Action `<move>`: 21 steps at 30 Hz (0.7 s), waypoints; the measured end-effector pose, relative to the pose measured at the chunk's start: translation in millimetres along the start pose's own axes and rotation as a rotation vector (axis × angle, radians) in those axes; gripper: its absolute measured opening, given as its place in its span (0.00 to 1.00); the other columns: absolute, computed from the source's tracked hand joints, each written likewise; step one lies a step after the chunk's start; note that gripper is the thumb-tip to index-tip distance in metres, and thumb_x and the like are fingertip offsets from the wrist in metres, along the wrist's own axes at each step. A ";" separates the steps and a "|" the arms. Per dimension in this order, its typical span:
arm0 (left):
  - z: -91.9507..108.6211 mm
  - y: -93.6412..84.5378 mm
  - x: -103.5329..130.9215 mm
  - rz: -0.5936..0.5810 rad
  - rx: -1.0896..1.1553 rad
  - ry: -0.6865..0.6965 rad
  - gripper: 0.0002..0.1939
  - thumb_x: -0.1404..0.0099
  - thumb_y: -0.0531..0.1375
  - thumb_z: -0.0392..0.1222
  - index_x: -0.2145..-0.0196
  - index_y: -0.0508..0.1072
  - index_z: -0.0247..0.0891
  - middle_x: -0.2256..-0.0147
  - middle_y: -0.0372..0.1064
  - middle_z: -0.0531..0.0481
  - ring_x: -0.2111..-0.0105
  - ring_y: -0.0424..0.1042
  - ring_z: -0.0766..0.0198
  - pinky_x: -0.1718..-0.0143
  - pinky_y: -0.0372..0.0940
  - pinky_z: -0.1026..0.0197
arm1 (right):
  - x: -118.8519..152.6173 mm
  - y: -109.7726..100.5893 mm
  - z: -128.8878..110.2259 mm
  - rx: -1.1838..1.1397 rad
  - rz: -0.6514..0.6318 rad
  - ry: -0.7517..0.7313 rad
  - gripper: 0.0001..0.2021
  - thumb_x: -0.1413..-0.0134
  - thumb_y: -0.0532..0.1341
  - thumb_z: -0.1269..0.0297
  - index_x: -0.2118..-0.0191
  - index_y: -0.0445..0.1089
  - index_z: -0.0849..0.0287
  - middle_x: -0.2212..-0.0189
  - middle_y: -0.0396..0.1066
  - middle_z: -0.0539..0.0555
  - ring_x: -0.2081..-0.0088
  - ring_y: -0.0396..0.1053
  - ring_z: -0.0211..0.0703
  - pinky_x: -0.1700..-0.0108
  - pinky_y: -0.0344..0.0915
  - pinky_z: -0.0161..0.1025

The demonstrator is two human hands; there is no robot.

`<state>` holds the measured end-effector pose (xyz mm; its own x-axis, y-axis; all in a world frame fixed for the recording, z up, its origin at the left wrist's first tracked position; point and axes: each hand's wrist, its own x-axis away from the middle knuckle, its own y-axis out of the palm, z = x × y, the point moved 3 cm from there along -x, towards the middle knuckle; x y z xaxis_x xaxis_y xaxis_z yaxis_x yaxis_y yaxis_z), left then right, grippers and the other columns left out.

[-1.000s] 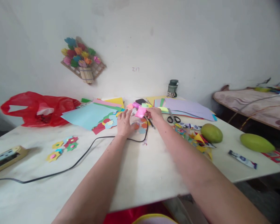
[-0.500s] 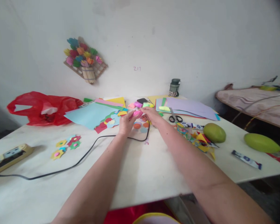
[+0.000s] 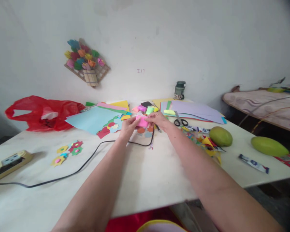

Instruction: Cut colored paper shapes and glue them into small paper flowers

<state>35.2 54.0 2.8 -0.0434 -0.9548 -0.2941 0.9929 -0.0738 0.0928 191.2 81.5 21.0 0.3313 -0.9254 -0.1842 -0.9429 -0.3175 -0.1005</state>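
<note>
Both hands hold a bright pink packet (image 3: 142,121), which looks like soft modelling clay in clear wrapping. My left hand (image 3: 130,125) pinches its left edge, while my right hand (image 3: 160,119) grips the right edge. Just behind them lie a purple packet (image 3: 142,108), a light green packet (image 3: 149,110) and a dark phone-like object (image 3: 146,104). Below the packet, partly covered by the hands, are orange and other coloured paper pieces (image 3: 141,130). Paper flowers (image 3: 76,151) lie on the white table to the left.
Coloured paper sheets (image 3: 87,119) and a red plastic bag (image 3: 45,112) are at left. Scissors (image 3: 180,121), purple sheets (image 3: 195,111), paper scraps (image 3: 209,146), a glue tube (image 3: 253,163) and two green mangoes (image 3: 221,136) occupy the right. A black cable (image 3: 84,162) crosses from a power strip (image 3: 11,162).
The pink packet now shows flatter and wider between the hands, with more of it visible. My right hand has shifted slightly right. The view has moved a little.
</note>
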 end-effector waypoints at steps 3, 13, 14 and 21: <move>0.9 0.2 1.3 -0.033 -0.003 0.000 0.27 0.53 0.64 0.54 0.59 0.74 0.32 0.70 0.72 0.49 0.71 0.72 0.62 0.64 0.70 0.56 | -0.5 -2.2 2.2 -0.002 -0.004 -0.013 0.13 0.66 0.69 0.59 0.75 0.71 0.64 0.87 0.67 0.49 0.83 0.65 0.33 0.83 0.60 0.28; 2.5 1.3 2.7 -0.070 -0.044 -0.015 0.26 0.55 0.65 0.55 0.62 0.75 0.33 0.73 0.72 0.49 0.74 0.71 0.64 0.69 0.69 0.61 | 3.8 -0.5 4.8 0.055 -0.035 -0.095 0.13 0.64 0.67 0.62 0.69 0.74 0.63 0.77 0.72 0.49 0.75 0.67 0.34 0.68 0.64 0.33; 2.9 1.8 3.0 -0.071 -0.042 -0.017 0.27 0.55 0.65 0.55 0.62 0.75 0.33 0.73 0.72 0.49 0.74 0.71 0.65 0.69 0.69 0.62 | 4.7 0.1 3.6 0.063 -0.007 -0.100 0.12 0.64 0.67 0.62 0.70 0.74 0.63 0.77 0.72 0.50 0.74 0.67 0.34 0.68 0.64 0.33; 0.0 1.1 2.2 -0.082 -0.034 -0.009 0.26 0.52 0.64 0.52 0.58 0.74 0.33 0.72 0.72 0.49 0.76 0.71 0.67 0.70 0.68 0.63 | 8.8 2.6 -2.1 0.097 0.147 -0.110 0.08 0.66 0.67 0.64 0.76 0.73 0.61 0.79 0.70 0.48 0.75 0.65 0.35 0.68 0.63 0.34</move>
<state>36.2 51.9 2.2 -0.1257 -0.9484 -0.2910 0.9892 -0.1423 0.0364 191.6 72.1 21.2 0.1968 -0.9306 -0.3087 -0.9754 -0.1539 -0.1577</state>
